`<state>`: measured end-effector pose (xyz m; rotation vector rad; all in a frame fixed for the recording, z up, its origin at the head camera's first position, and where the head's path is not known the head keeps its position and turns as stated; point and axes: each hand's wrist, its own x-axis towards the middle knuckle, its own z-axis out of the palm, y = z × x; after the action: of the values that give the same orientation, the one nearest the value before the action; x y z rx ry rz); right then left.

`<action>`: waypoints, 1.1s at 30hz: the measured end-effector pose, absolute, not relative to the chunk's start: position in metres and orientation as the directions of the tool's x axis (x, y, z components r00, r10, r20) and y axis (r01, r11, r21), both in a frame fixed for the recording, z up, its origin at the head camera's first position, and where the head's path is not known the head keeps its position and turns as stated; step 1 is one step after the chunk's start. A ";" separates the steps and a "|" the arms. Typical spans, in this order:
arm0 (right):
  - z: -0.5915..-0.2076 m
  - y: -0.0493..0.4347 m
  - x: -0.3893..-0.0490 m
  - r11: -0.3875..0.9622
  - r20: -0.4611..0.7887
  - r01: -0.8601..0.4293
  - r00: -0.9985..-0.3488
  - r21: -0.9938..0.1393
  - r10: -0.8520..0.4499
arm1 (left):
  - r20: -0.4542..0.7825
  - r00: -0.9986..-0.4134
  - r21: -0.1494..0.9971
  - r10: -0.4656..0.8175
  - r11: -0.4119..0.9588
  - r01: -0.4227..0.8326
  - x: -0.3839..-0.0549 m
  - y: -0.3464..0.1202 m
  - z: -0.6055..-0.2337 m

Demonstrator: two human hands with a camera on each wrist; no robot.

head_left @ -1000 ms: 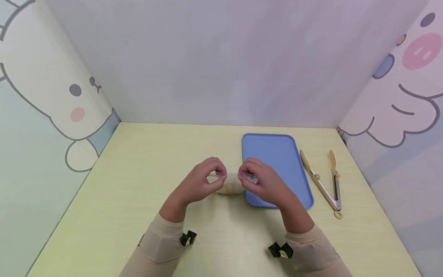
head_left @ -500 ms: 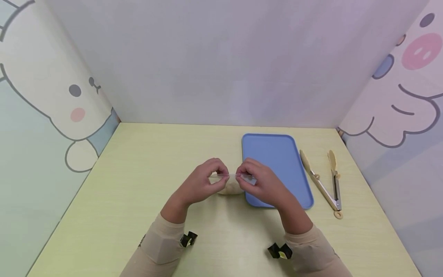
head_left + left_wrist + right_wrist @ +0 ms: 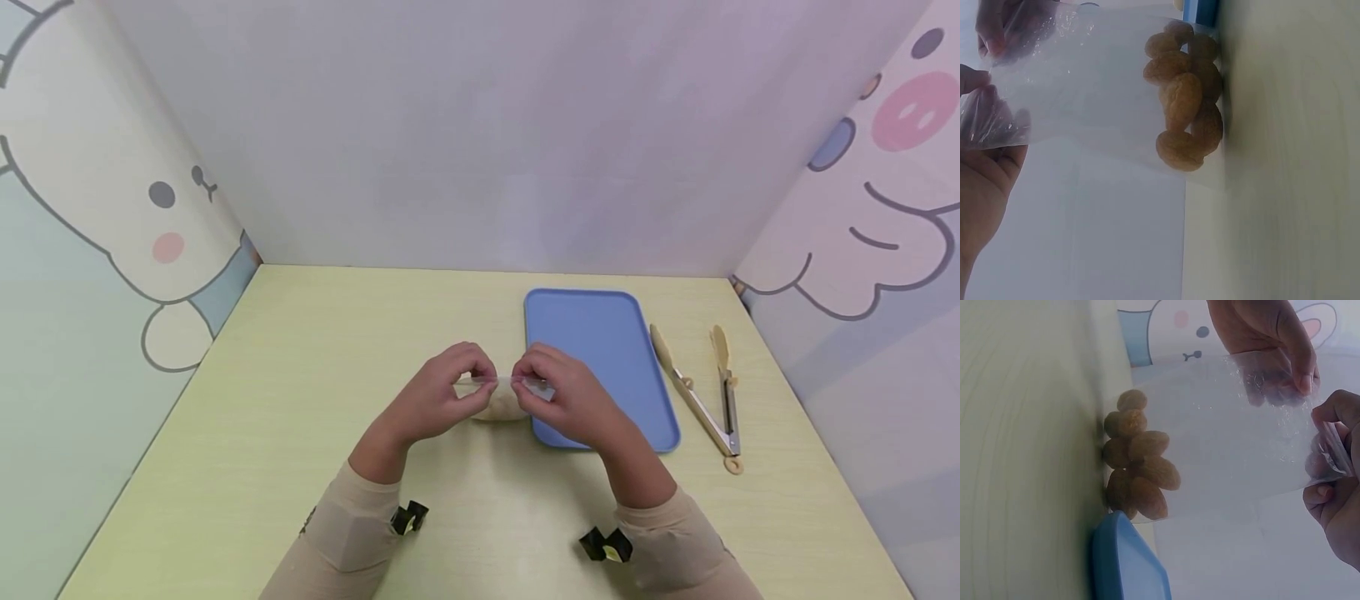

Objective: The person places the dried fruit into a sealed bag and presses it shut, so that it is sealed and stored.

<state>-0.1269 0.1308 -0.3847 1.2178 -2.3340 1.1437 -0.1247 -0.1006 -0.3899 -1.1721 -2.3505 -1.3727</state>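
A clear plastic bag (image 3: 501, 407) stands upright between the two hands, just left of the tray. Brown, wrinkled oval pieces (image 3: 1184, 100), several of them and much like dried fruit, lie gathered at its bottom, close over the table. My left hand (image 3: 448, 390) pinches the bag's top edge between thumb and fingers. A short gap to the right, my right hand (image 3: 564, 393) pinches the same edge. The right wrist view shows the fingertips behind the film (image 3: 1229, 425), with the thumbs in front.
A blue tray (image 3: 592, 333) lies under and behind the right hand, its near-left edge beside the bag. Farther right, tongs (image 3: 705, 417) with beige tips lie spread on the pale table (image 3: 337, 350). Printed walls enclose the back and sides.
Both hands have come slightly closer together along the bag's top edge, mostly in the first half second. Since then they hold almost still. Tray and tongs have not moved.
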 end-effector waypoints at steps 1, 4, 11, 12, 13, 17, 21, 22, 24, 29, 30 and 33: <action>-0.385 0.131 -0.127 0.334 0.551 -0.784 -0.610 -0.523 -0.569 | 0.500 -0.678 0.664 0.538 0.265 0.699 -0.125 -0.100 -0.390; -0.386 0.130 -0.127 0.327 0.551 -0.783 -0.610 -0.529 -0.569 | 0.487 -0.688 0.676 0.538 0.266 0.687 -0.124 -0.099 -0.390; -0.385 0.128 -0.127 0.335 0.547 -0.779 -0.615 -0.529 -0.568 | 0.494 -0.681 0.665 0.540 0.270 0.697 -0.124 -0.097 -0.390; -0.385 0.128 -0.127 0.335 0.546 -0.779 -0.616 -0.530 -0.568 | 0.499 -0.677 0.660 0.541 0.270 0.702 -0.124 -0.097 -0.391; -0.385 0.128 -0.126 0.335 0.546 -0.779 -0.616 -0.530 -0.568 | 0.504 -0.673 0.655 0.541 0.268 0.706 -0.124 -0.097 -0.391; -0.385 0.127 -0.125 0.339 0.541 -0.776 -0.620 -0.532 -0.568 | 0.516 -0.663 0.643 0.542 0.267 0.718 -0.124 -0.096 -0.390; -0.385 0.127 -0.125 0.342 0.542 -0.775 -0.621 -0.531 -0.566 | 0.523 -0.657 0.630 0.543 0.272 0.727 -0.124 -0.095 -0.390; -0.385 0.127 -0.124 0.342 0.542 -0.775 -0.622 -0.532 -0.565 | 0.526 -0.654 0.627 0.543 0.272 0.730 -0.124 -0.095 -0.390; -0.385 0.126 -0.124 0.340 0.544 -0.774 -0.622 -0.533 -0.563 | 0.533 -0.648 0.620 0.544 0.270 0.737 -0.124 -0.095 -0.390; -0.384 0.125 -0.123 0.342 0.552 -0.777 -0.621 -0.529 -0.557 | 0.554 -0.633 0.603 0.541 0.263 0.753 -0.123 -0.094 -0.389; -0.384 0.125 -0.123 0.345 0.552 -0.776 -0.622 -0.528 -0.556 | 0.557 -0.631 0.601 0.540 0.263 0.755 -0.123 -0.093 -0.390; -0.384 0.125 -0.123 0.350 0.553 -0.776 -0.623 -0.524 -0.553 | 0.556 -0.634 0.600 0.538 0.268 0.754 -0.123 -0.093 -0.389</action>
<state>-0.1227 0.1245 -0.3840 1.1857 -2.3374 1.1418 -0.1229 -0.0927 -0.3891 -1.1979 -2.2978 -1.2979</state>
